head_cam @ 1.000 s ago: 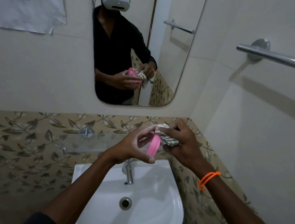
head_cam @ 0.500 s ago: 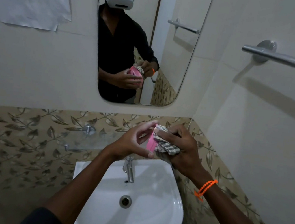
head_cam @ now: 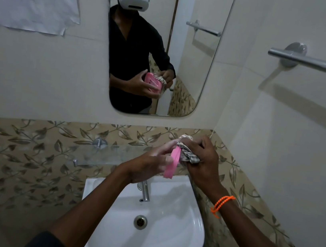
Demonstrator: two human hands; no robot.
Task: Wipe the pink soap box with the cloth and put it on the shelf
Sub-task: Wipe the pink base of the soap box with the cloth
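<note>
Left hand [head_cam: 147,166] has its grip pinching the pink soap box [head_cam: 173,162] edge-on over the sink [head_cam: 194,238], right hand [head_cam: 203,160] grip bunched around the cloth [head_cam: 187,155] pressed against it.

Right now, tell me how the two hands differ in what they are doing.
The left hand grips the pink soap box edge-on above the sink; the right hand holds a bunched checked cloth pressed against the box's side. The right wrist carries an orange band; the left wrist is bare. Both are closed on something and meet in front of the glass shelf.
</note>
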